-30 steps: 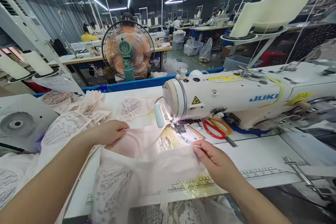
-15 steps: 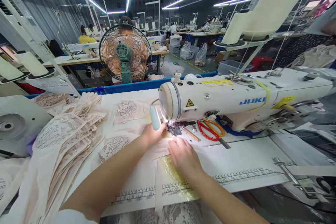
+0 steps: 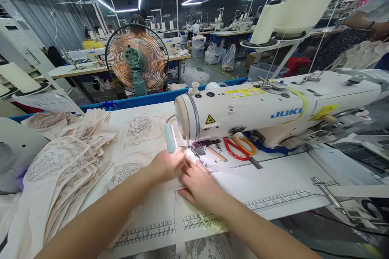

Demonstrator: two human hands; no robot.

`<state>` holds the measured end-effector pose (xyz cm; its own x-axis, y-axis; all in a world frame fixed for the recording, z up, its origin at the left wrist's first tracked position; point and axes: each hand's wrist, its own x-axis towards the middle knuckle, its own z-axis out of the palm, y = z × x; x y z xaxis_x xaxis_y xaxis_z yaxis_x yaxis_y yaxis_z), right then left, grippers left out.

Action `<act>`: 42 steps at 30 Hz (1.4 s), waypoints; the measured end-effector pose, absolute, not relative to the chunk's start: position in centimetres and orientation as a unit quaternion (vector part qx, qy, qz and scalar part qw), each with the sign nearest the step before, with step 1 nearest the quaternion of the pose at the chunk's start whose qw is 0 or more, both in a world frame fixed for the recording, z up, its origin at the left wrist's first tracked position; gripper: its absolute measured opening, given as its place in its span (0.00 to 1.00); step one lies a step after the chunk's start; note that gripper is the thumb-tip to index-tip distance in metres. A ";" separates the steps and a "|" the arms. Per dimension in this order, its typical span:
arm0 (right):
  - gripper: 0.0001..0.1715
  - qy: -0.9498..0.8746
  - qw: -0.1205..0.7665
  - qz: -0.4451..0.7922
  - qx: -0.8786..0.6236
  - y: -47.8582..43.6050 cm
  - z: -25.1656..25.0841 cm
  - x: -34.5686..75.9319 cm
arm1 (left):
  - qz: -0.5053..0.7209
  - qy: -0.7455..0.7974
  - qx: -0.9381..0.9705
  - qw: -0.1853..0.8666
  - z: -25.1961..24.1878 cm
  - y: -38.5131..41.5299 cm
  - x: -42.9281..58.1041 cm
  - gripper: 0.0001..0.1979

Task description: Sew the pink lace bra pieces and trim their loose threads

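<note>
My left hand (image 3: 167,166) is closed on beige fabric (image 3: 165,186) just in front of the needle area of a white JUKI sewing machine (image 3: 225,109). A pale blue lamp-like or lever piece (image 3: 170,138) hangs right above its fingers. My right hand (image 3: 200,186) sits close beside, its fingertips against the left hand's and pinching the same fabric. What lies under the fingers is partly hidden. Lace cup pieces (image 3: 124,174) spread out to the left of my hands. A strip of clear yellowish film (image 3: 208,223) shows below my right hand.
Red-handled scissors (image 3: 235,149) and orange-handled scissors (image 3: 246,145) lie under the machine arm, near a wooden stick (image 3: 216,153). Stacked lace pieces (image 3: 67,162) cover the left side. A printed ruler (image 3: 152,228) runs along the front edge. A fan (image 3: 136,58) stands behind the table.
My right hand has shifted in against my left, so the fingertips now meet at the fabric. My left hand has drawn slightly nearer to me. The whole view has swung a little right.
</note>
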<state>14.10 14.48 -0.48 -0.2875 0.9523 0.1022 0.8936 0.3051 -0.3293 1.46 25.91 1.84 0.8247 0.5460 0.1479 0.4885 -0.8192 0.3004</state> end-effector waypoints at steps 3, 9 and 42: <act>0.17 -0.806 0.153 0.121 -0.558 14.8 -0.3 14.7 | 0.090 0.163 0.975 0.119 1.2 24.5 0.0 0.14; 0.13 -0.811 0.164 0.108 -0.552 12.6 -1.3 16.3 | 0.091 0.159 0.983 0.003 -0.7 24.0 -0.5 0.17; 0.26 -0.795 0.213 -0.049 -0.566 10.3 -3.8 17.9 | 0.132 0.180 0.974 0.044 -1.1 24.5 1.9 0.18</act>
<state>17.90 10.35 -3.77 -0.2683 0.8794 0.3933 0.9207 0.3541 -0.1638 1.87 24.53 -1.10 0.9004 0.3614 0.2423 0.3383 -0.9317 0.1325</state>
